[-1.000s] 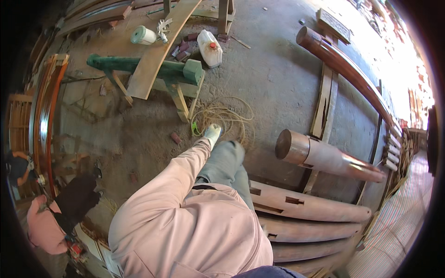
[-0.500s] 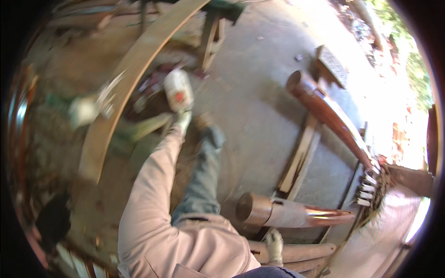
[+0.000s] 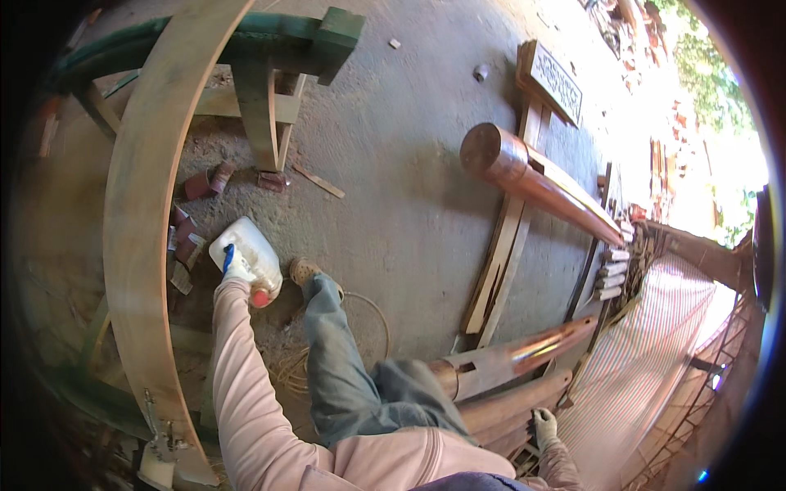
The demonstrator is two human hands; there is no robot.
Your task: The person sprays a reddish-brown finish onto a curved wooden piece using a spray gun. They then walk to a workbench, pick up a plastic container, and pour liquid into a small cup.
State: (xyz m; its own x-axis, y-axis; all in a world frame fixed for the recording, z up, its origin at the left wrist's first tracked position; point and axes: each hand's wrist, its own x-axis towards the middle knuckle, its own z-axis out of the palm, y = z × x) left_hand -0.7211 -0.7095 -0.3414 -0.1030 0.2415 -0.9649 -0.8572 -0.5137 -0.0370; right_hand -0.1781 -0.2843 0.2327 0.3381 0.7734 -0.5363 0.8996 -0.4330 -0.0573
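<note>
My left hand (image 3: 237, 268), in a pale glove, is closed round the grip of a whitish plastic jug (image 3: 260, 250) with a red cap. A blue patch shows at the fingers. The jug hangs tilted, cap end toward me, above the dusty floor beside my boot. My right hand (image 3: 544, 427), also gloved, is low on the right beside the round wooden posts (image 3: 512, 407). Its fingers look curled, with something dark at them that I cannot make out.
A long curved plank (image 3: 135, 204) lies over a green trestle (image 3: 278, 37) on my left. Reddish sandpaper-like pieces (image 3: 196, 184) and a coiled cord (image 3: 295, 368) are on the floor. Polished wooden columns (image 3: 491, 151) rest on timber rails (image 3: 499, 270) to the right. Striped sheeting (image 3: 647, 319) stands beyond.
My left hand has brought the jug closer to me and turned it, so its red cap now shows. The right hand has shifted rightward along the posts. My view has swung too.
</note>
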